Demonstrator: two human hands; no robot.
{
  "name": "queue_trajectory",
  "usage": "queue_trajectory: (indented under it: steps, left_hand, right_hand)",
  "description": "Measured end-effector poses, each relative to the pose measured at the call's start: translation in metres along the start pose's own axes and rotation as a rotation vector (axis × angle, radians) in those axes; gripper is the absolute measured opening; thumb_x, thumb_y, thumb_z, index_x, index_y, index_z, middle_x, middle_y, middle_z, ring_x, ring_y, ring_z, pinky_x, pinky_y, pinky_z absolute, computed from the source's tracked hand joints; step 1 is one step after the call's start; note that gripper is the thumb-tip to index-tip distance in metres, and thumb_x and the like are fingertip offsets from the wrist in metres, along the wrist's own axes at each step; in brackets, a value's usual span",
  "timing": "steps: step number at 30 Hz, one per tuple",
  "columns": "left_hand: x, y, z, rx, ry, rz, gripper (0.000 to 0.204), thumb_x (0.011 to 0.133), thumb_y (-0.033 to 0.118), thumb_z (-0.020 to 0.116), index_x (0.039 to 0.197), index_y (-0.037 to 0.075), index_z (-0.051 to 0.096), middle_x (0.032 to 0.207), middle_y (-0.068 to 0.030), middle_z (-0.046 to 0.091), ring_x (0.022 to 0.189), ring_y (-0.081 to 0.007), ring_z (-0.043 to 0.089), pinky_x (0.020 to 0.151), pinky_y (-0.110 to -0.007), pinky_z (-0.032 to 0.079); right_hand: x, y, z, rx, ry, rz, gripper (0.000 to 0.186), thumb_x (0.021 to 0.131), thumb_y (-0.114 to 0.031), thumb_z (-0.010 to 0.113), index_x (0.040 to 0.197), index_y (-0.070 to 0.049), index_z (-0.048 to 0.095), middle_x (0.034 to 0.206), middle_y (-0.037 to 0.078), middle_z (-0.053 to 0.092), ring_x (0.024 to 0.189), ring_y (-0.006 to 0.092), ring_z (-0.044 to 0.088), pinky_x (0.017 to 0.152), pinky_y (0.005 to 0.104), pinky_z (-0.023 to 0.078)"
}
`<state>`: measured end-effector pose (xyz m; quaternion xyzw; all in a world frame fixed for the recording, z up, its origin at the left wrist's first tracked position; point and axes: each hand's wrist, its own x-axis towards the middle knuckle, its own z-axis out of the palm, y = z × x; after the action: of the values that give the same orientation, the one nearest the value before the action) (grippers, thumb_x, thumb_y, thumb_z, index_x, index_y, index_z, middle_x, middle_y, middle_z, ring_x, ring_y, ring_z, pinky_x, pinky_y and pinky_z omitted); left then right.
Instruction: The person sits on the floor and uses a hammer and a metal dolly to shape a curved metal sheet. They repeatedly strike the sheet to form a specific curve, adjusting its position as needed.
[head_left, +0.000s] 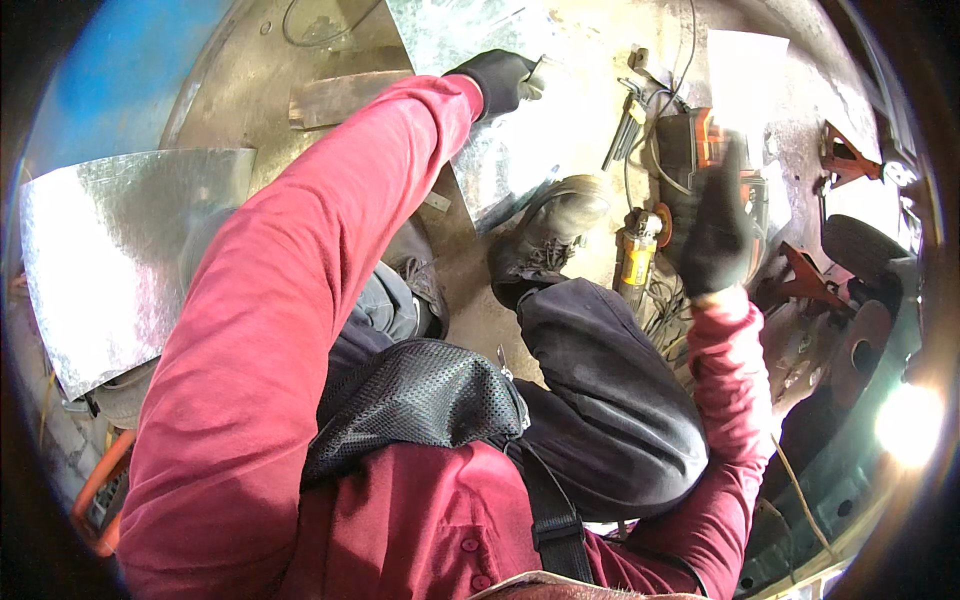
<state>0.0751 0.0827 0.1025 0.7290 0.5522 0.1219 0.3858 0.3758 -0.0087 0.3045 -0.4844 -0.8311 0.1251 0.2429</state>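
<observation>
My left hand [497, 82], in a black glove, is closed over a shiny metal sheet [440, 30] on the floor. Something small and pale shows at its fingertips, too glared to name. My right hand [718, 235], also in a black glove, is raised at the right, above an orange and black toolbox [678, 140]. Motion smears its fingers, so whether it holds anything is unclear. Between the toolbox and my boot [565, 215] lies a yellow angle grinder [637, 255]. The boot is at the sheet's near edge.
Another metal sheet [120, 240] stands at the left, near a blue surface [130, 75]. A wooden board [340, 98] lies beyond my left arm. Cables and hex keys [625, 128] lie by the toolbox. Red jack stands [848, 155], a tyre [862, 245] and a bright lamp [908, 425] are at the right.
</observation>
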Motion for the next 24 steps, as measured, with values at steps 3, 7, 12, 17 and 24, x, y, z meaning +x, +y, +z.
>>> queue_trajectory:
  steps: [3,7,12,17,24]
  left_hand:
    - [-0.001,-0.008,-0.002,-0.058,0.048,-0.004,0.035,0.097,0.031,0.070,0.117,0.003,0.073,0.112,-0.0206,0.076,0.103,-0.0367,0.072,0.093,-0.042,0.054]
    - [-0.008,-0.014,-0.003,-0.644,-0.003,-0.328,0.044,0.091,0.034,0.082,0.111,-0.003,0.070,0.086,-0.0141,0.070,0.080,-0.0235,0.066,0.084,-0.038,0.056]
    - [-0.006,-0.008,-0.001,0.019,0.026,-0.152,0.046,0.092,0.041,0.078,0.102,-0.003,0.071,0.095,-0.0183,0.075,0.092,-0.0309,0.071,0.089,-0.038,0.055]
    - [-0.007,-0.002,-0.002,-0.092,0.027,-0.016,0.033,0.098,0.036,0.067,0.117,0.011,0.077,0.110,-0.0179,0.076,0.106,-0.0357,0.071,0.094,-0.043,0.054]
    - [0.011,0.011,0.006,0.173,-0.042,-0.013,0.046,0.099,0.048,0.065,0.110,0.005,0.078,0.103,-0.0191,0.077,0.098,-0.0393,0.071,0.090,-0.047,0.054]
  right_hand:
    - [-0.005,0.002,0.027,0.110,-0.430,0.230,0.062,0.101,-0.002,0.060,0.160,-0.015,0.046,0.129,0.025,0.069,0.109,0.0375,0.073,0.090,0.0397,0.058]
    - [0.011,-0.009,0.018,0.219,-0.178,0.175,0.055,0.106,-0.009,0.060,0.159,-0.008,0.046,0.142,0.020,0.066,0.126,0.0252,0.068,0.101,0.0340,0.054]
    - [0.011,0.001,0.012,0.257,-0.085,0.151,0.052,0.106,-0.007,0.060,0.157,-0.003,0.048,0.150,0.016,0.062,0.132,0.0181,0.061,0.107,0.0312,0.049]
    - [0.026,-0.014,-0.018,0.165,0.107,0.030,0.054,0.106,-0.002,0.059,0.158,-0.003,0.047,0.139,0.013,0.069,0.105,0.0102,0.063,0.092,0.0280,0.052]
    - [-0.008,0.013,0.019,0.063,-0.325,-0.010,0.058,0.100,-0.006,0.062,0.156,-0.004,0.048,0.111,0.021,0.075,0.094,0.0291,0.074,0.081,0.0370,0.058]
